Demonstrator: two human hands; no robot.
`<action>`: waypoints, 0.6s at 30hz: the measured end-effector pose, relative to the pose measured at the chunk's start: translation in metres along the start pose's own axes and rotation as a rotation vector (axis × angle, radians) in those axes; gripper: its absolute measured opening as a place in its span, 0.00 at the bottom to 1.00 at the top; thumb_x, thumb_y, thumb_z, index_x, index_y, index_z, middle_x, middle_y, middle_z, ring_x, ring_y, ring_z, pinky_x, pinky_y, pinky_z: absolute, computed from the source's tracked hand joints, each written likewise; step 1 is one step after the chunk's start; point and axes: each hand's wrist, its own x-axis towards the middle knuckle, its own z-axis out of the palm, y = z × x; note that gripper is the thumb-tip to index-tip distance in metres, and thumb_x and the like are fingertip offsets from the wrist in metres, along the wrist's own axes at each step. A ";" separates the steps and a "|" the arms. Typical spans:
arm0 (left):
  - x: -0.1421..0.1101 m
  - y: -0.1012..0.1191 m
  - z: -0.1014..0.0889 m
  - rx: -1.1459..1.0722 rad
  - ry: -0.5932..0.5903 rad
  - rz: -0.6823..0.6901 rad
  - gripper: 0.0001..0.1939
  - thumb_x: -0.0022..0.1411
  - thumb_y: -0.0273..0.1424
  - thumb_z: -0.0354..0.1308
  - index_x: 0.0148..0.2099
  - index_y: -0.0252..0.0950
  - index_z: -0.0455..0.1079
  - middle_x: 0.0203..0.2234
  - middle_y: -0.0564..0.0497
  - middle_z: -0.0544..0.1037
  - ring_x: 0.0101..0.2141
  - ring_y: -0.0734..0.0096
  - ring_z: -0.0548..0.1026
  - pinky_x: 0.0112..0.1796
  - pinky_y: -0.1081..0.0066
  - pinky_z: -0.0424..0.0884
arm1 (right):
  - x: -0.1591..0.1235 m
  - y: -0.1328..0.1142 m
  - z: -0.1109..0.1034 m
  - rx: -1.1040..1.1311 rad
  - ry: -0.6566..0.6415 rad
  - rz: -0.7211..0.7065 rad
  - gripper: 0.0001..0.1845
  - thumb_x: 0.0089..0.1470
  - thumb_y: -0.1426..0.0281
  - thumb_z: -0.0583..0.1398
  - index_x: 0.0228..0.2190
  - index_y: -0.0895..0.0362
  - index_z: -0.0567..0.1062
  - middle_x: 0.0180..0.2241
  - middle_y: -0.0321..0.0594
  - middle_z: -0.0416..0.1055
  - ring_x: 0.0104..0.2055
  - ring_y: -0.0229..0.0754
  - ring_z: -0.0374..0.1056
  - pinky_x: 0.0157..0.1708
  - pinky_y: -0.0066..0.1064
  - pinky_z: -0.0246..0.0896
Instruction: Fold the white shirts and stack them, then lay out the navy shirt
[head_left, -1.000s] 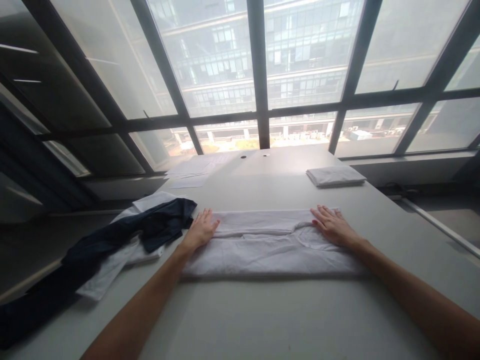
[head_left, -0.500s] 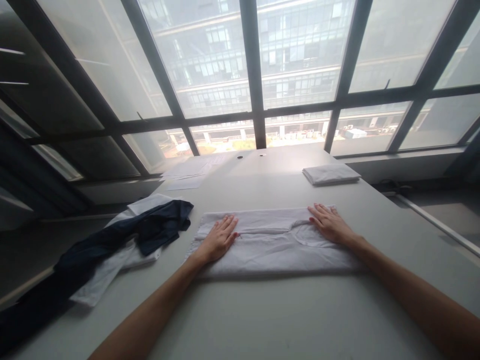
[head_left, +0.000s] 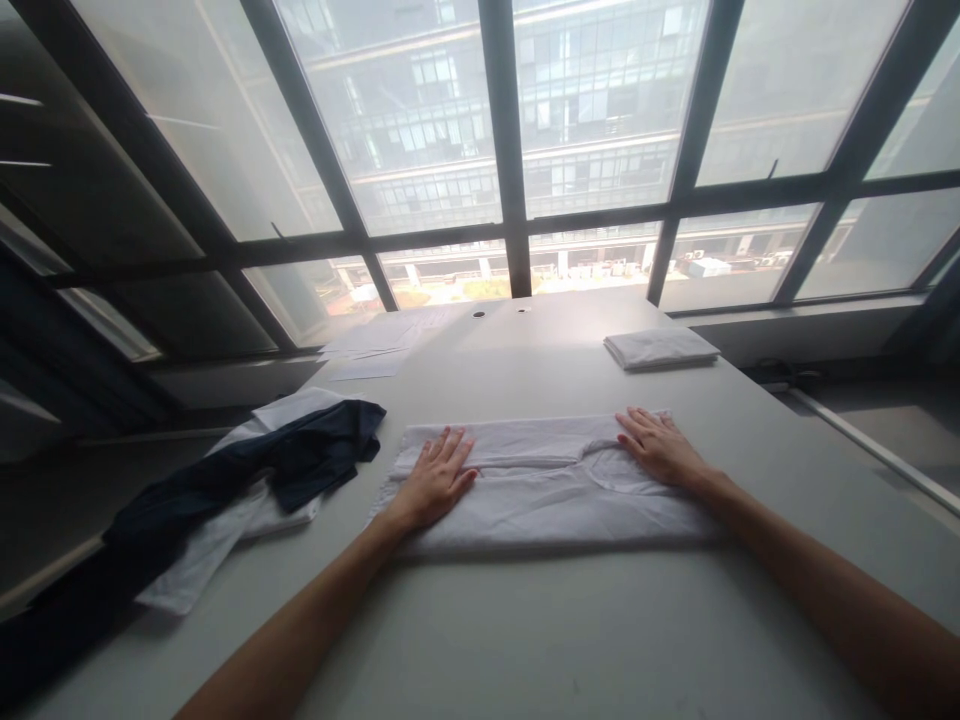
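A white T-shirt (head_left: 525, 510) lies in front of me, its sides folded inward into a long strip that runs left to right. The round neckline shows near its right end. My left hand (head_left: 435, 482) rests flat on the left part of the cloth, fingers stretched out and a little apart. On the right end, close to the neckline, lies my right hand (head_left: 658, 447), palm down with the fingers extended. Neither hand grips the fabric.
A white table (head_left: 510, 640) carries everything. To the left is a loose heap with a dark navy garment (head_left: 247, 470) over white clothes (head_left: 202, 560), partly over the edge. A folded white cloth (head_left: 660, 349) lies back right; paper sheets (head_left: 367, 350) lie back left, near the windows.
Hardly anything differs. The fingers of my left hand are spread slightly wider on the shirt; my right hand and the shirt stay in place.
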 end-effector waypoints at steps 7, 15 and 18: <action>-0.001 -0.002 0.002 -0.016 -0.059 -0.019 0.34 0.76 0.50 0.37 0.75 0.37 0.51 0.72 0.42 0.52 0.71 0.51 0.49 0.66 0.45 0.50 | -0.001 -0.003 -0.003 0.004 -0.011 0.014 0.32 0.70 0.54 0.43 0.67 0.56 0.62 0.70 0.51 0.53 0.72 0.54 0.48 0.69 0.56 0.41; 0.003 -0.006 -0.023 -0.152 -0.014 -0.055 0.31 0.75 0.46 0.40 0.71 0.35 0.61 0.70 0.41 0.58 0.69 0.51 0.53 0.66 0.50 0.54 | -0.001 -0.003 -0.001 -0.008 -0.001 0.001 0.32 0.70 0.55 0.43 0.66 0.57 0.63 0.69 0.51 0.56 0.72 0.54 0.49 0.69 0.57 0.42; 0.002 -0.034 -0.057 -0.141 0.171 -0.137 0.27 0.71 0.44 0.47 0.62 0.35 0.70 0.63 0.40 0.69 0.63 0.52 0.65 0.63 0.55 0.60 | -0.001 -0.001 0.002 -0.006 0.009 0.008 0.32 0.69 0.54 0.43 0.66 0.55 0.63 0.69 0.50 0.56 0.71 0.55 0.50 0.68 0.57 0.42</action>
